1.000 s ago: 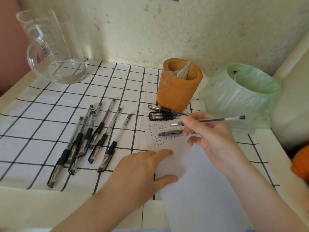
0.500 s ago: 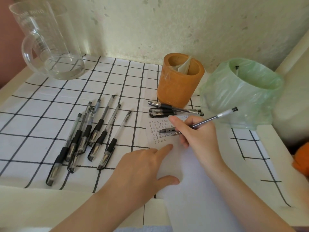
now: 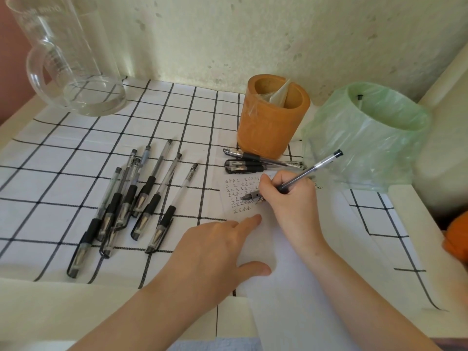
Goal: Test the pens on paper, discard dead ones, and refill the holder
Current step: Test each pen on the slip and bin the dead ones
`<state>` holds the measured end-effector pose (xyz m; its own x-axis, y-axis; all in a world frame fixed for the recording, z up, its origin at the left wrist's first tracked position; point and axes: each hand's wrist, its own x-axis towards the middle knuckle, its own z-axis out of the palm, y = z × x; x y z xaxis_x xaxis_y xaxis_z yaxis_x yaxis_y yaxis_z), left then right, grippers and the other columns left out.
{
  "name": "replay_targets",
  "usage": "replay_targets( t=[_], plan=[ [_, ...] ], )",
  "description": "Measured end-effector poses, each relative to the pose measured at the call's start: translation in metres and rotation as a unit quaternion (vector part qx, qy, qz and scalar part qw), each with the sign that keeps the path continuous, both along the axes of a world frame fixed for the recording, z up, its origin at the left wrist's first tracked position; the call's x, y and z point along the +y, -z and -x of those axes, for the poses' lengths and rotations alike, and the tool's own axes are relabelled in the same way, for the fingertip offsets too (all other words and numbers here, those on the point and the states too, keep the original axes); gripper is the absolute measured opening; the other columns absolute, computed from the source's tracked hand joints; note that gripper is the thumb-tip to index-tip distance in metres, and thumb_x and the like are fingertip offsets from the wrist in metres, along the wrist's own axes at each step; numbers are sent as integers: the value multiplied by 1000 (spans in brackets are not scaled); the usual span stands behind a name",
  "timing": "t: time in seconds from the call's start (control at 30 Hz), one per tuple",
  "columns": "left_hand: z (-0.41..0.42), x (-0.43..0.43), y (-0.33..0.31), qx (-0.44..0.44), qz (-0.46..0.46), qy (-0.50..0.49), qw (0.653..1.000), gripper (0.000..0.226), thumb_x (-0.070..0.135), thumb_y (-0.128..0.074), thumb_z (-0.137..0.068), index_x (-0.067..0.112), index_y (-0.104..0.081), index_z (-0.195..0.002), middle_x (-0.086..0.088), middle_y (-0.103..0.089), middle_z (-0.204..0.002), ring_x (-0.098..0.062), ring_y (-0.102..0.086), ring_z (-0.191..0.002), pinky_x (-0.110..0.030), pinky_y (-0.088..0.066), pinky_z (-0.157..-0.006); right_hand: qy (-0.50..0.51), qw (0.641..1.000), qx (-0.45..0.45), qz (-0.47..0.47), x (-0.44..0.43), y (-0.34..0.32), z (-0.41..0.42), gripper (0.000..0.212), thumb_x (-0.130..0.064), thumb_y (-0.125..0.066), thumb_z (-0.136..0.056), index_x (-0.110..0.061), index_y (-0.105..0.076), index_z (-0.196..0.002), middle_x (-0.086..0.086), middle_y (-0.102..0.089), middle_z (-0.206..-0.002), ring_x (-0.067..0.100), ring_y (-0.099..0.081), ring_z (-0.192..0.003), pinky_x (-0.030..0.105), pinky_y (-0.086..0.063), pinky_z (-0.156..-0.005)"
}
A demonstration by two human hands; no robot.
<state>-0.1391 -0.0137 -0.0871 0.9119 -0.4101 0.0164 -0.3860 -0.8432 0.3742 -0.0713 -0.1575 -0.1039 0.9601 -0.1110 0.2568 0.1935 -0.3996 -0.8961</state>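
The right hand (image 3: 288,198) pinches a clear-barrelled pen with a black grip (image 3: 311,169), its tip down on the white sheet of paper (image 3: 291,274) and hidden behind the fingers. The left hand (image 3: 215,252) lies flat with straight fingers, pressing the sheet to the bench (image 3: 38,307).

The sheet's near end seems to hang over the bench edge, so I'd expect it to skid mid-stroke if that flat hand eased off. What looks like a loose grey cap (image 3: 249,197) sits just under the writing fingers; it could be dragged across fresh ink or rolled off. Three black-capped pens (image 3: 248,164) lie against the foot of the orange cylindrical holder (image 3: 263,133), well apart from the bunch of capped clear pens (image 3: 141,198) on the black-checked white cloth (image 3: 76,153). A careless sweep could mix the two lots. The green bag-lined bin (image 3: 367,148) stands near the pen's tail.

The paper carries rows of 正. The clear glass beaker (image 3: 63,59) has pale printing that I cannot make out, and the pens' barrel markings are too small to read.
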Motion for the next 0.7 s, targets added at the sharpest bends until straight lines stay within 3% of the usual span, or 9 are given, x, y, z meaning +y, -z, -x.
replay_targets(
  t=[0.17,0.3,0.5,0.6,0.7],
  plan=[
    [0,0,-1,0,-1,2,1000,73,69,-40,-80,42,-12,-142,15,-44,-88,-9,-53,-94,-21,-33,-69,-5,1000,-3,-3,0,1,1,37,-7,-64,-85,3,-46,-54,5,-43,-47,9,-36,-48,20,-33,-50],
    [-1,1,-1,5,-3,2,1000,73,69,-41,-80,42,-13,-142,15,-40,-86,-10,-53,-94,-21,-33,-69,-5,1000,-6,0,0,1,0,41,-6,-64,-84,-10,-44,-49,-8,-40,-42,4,-33,-45,15,-31,-48],
    [-1,0,0,4,1,1,1000,72,68,-41,-80,42,-14,-141,15,-46,-89,-10,-54,-94,-22,-36,-72,5,999,-25,19,2,1,0,50,-2,-62,-83,-23,-35,-46,-9,-37,-38,5,-31,-43,13,-26,-46],
    [-1,0,0,5,1,0,1000,72,68,-42,-80,42,-14,-141,14,-52,-96,-10,-54,-95,-22,-37,-73,3,1000,-23,13,1,0,0,49,-2,-62,-83,-20,-35,-47,-9,-36,-39,5,-30,-43,14,-27,-46],
    [-1,0,-3,10,-2,3,1000,71,67,-42,-81,41,-14,-141,14,-43,-87,-10,-53,-92,-21,-35,-70,-2,1000,-18,4,0,0,0,44,-3,-62,-83,-14,-37,-48,-9,-33,-42,5,-29,-46,16,-28,-48]
  ],
)
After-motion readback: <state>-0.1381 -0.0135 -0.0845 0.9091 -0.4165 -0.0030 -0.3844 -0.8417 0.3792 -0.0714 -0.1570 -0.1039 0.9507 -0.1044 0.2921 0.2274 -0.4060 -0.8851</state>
